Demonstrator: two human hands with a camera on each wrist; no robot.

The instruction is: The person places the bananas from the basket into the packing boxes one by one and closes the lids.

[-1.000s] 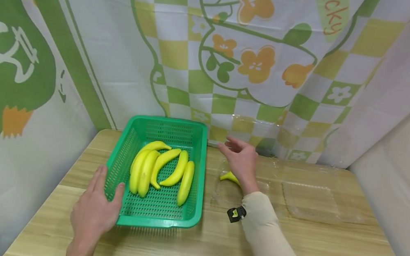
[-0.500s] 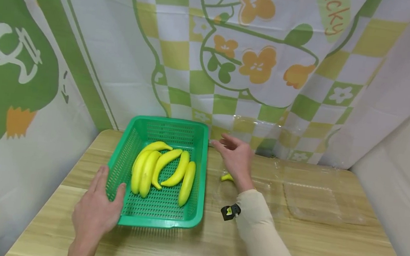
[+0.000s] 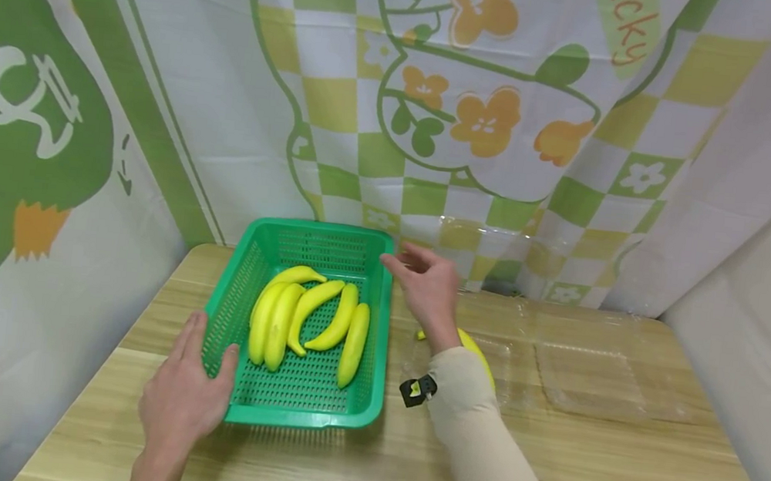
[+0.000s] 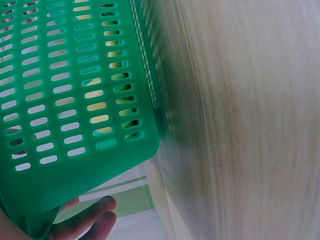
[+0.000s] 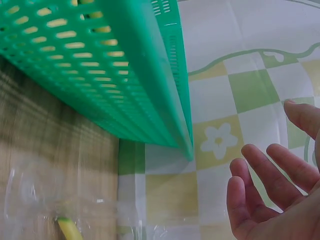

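In the head view a green plastic basket (image 3: 302, 418) stands left of centre, with several yellow bananas (image 3: 280, 323) lying inside it. My left hand (image 3: 186, 392) holds its left rim near the front corner, the thumb over the rim and the fingers along the outer side. Those fingers (image 4: 87, 220) also show past the basket's edge in the left wrist view. My right hand (image 3: 431, 287) hovers beside the back right corner of the basket, fingers loosely bent, holding nothing. Beneath that forearm lies another banana (image 3: 479, 354), partly hidden by the sleeve, in a clear plastic container.
A clear plastic container (image 3: 584, 380) lies on the right of the wooden table (image 3: 642, 474). Its transparent walls reach toward the patterned curtain (image 3: 447, 177) behind. White and green cloth walls close in both sides. A small black device (image 3: 417, 390) sits on the right wrist.
My right hand has moved left, from above the plastic container to beside the basket's back right corner, uncovering more of the banana there. My left hand keeps its place on the basket.
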